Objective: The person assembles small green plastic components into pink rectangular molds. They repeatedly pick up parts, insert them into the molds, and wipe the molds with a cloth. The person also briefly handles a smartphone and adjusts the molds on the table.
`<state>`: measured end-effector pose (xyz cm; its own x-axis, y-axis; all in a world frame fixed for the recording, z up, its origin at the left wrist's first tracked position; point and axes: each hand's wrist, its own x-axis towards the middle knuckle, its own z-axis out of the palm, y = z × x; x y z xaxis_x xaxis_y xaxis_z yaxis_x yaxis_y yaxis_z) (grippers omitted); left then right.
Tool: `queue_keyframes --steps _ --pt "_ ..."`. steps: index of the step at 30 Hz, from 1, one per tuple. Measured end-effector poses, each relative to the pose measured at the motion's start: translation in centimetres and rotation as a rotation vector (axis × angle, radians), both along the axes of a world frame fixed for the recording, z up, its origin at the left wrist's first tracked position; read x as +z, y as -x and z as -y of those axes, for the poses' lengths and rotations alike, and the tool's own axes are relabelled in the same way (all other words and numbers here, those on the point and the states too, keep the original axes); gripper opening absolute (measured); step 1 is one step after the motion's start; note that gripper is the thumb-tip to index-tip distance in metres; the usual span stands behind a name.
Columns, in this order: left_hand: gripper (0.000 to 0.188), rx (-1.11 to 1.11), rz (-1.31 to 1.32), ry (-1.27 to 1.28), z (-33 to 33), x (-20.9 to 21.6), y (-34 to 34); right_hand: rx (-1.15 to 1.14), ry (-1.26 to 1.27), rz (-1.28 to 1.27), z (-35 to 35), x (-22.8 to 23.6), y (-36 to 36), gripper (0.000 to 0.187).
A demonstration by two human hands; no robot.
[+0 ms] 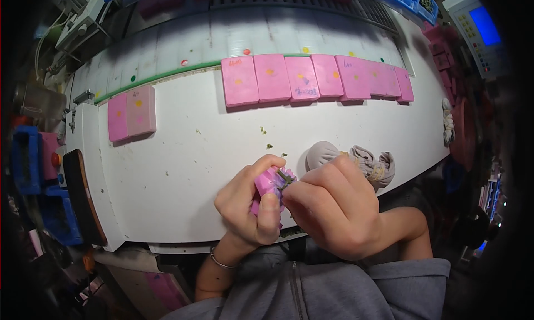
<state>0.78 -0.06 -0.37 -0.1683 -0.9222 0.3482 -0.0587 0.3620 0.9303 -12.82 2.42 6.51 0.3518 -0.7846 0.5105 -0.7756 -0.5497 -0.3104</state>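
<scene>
My left hand (248, 200) grips a pink rubber mold (265, 182) near the front of the white table, bending it so its toothed, purple-tinted inner face spreads apart. A thin dark green wax piece (284, 176) sticks out of that face. The fingertips of my right hand (337, 208) are pinched together at the wax piece's end, against the mold. Their exact hold is partly hidden by the fingers. Just beyond my right hand lies a grey cloth pouch (324, 154), tied with bands, its gathered end (380, 168) to the right.
A row of pink rubber molds (271, 78) lines the green strip at the table's (183, 181) back; two more (132, 114) lie at left. Small green scraps (269, 146) dot the surface. Blue bins (60, 214) stand left; a machine with a blue screen (485, 26) stands far right.
</scene>
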Motion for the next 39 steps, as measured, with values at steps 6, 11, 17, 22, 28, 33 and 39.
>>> queue_keyframes --steps 6,11,17,22,28,33,39 --pt "0.036 -0.008 -0.014 0.009 -0.1 -0.2 0.2 -0.008 0.047 -0.078 -0.1 -0.3 -0.2 0.026" --pt "0.038 -0.008 0.02 0.045 0.1 -0.1 0.2 0.0 0.055 -0.059 0.1 -0.2 -0.3 0.028" --pt "0.045 0.003 -0.203 -0.234 0.0 0.6 0.1 0.055 0.051 -0.028 -0.4 0.2 -0.4 0.034" --pt "0.089 -0.137 -0.236 -0.354 0.2 0.8 0.3 0.026 0.067 -0.03 -0.3 0.0 -0.2 0.032" --pt "0.085 -0.167 -0.17 -0.299 0.4 0.3 0.5 -0.024 0.068 -0.05 -0.4 -0.5 0.2 0.03" --pt "0.065 -0.098 -0.275 -0.325 0.2 0.7 0.8 -0.029 0.049 -0.034 -0.4 -0.1 0.3 0.028" --pt "0.069 -0.088 -0.283 -0.446 0.1 1.4 0.6 -0.045 0.118 -0.005 -0.6 -0.1 1.3 0.026"
